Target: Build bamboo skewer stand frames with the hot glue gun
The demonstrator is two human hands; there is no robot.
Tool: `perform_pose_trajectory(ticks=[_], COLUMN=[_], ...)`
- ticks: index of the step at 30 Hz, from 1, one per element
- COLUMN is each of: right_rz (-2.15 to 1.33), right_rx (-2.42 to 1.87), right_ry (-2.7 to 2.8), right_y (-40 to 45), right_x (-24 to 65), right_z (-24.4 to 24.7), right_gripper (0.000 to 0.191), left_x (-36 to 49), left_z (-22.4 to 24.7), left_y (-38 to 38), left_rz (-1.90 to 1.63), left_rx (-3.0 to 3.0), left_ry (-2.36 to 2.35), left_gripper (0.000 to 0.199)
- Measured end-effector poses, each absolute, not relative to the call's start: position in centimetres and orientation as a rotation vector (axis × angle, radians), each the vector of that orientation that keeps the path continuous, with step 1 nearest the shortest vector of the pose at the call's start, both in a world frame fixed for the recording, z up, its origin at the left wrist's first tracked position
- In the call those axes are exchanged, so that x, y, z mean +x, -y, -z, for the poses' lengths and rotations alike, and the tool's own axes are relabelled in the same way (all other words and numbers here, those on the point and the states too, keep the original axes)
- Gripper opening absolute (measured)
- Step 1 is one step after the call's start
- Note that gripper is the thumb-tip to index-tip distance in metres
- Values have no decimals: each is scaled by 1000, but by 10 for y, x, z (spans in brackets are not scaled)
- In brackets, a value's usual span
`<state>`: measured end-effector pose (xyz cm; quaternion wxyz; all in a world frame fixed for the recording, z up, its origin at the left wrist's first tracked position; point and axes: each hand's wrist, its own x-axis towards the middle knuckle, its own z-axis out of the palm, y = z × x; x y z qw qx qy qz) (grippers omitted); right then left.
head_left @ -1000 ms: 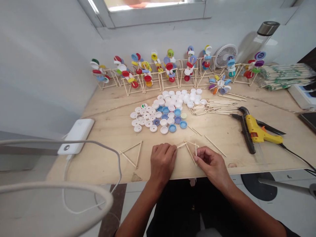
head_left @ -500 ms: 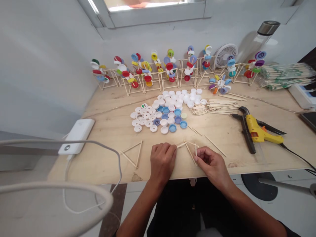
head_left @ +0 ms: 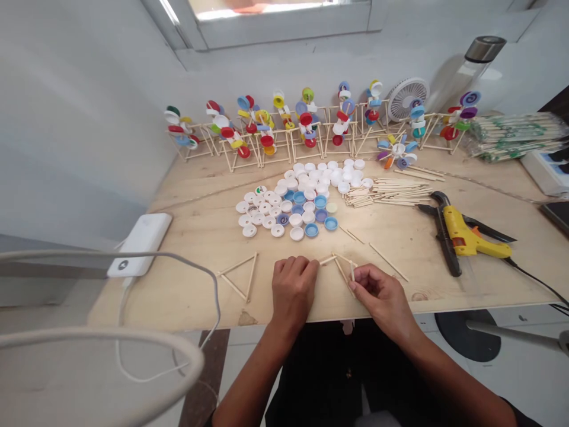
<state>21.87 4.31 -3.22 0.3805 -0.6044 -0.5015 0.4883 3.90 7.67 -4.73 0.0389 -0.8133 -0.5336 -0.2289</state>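
Observation:
My left hand (head_left: 293, 289) rests on the tabletop, fingers curled over a thin wooden stick (head_left: 328, 260) whose tip pokes out to the right. That tip meets the corner of a small frame of joined sticks (head_left: 341, 270). Pinched between the thumb and fingertips of my right hand (head_left: 381, 298) is the near right end of this frame, partly hidden by the fingers. A triangle of sticks (head_left: 251, 276) lies flat left of my left hand. Two short sticks (head_left: 351, 235) and one longer stick (head_left: 388, 262) lie loose beyond my right hand.
White and blue bottle caps (head_left: 297, 219) spread over the middle, beside a stick pile (head_left: 391, 193). A yellow glue gun (head_left: 462, 234) sits right. Cap-wheel models (head_left: 306, 127) line the back. A white power bank (head_left: 140, 244) with a looping cable (head_left: 178, 255) is at left.
Almost nothing differs. The whole view has shifted very slightly, and both hands keep the same grip on the sticks.

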Motion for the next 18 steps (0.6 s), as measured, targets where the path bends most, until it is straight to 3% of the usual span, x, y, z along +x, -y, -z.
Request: perform_pose_trajectory(ticks=[18], right_rz=[-1243], right_rx=[-1538], right_ry=[1307], right_y=[-42], right_x=[220], right_z=[35], right_gripper=[13], left_x=[40], left_z=[50], left_y=[-75], left_rz=[704], left_rx=[-2476], left_ry=[1665], left_gripper=[15])
